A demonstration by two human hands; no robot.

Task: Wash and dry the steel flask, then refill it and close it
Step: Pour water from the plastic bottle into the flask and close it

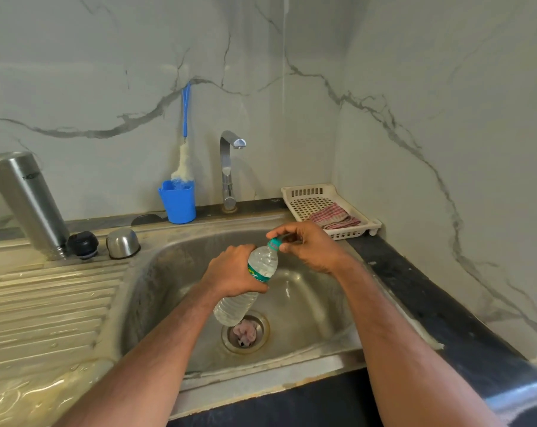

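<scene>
A clear water bottle (pixel 248 282) is gripped around its middle by the left hand (pixel 230 269) above the sink (pixel 175 266), while its green cap (pixel 275 243) is pinched by the right hand (pixel 310 248). The steel flask (pixel 27 201) is stood upside down on the wet drainboard (pixel 45 303), with its black stopper (pixel 83 244) and steel cup lid (pixel 123 242) just beside it

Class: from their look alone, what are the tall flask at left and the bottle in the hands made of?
Tall flask: brushed steel, seemingly; grey metallic sheen. Clear bottle: likely thin plastic; see-through, ribbed.
</scene>
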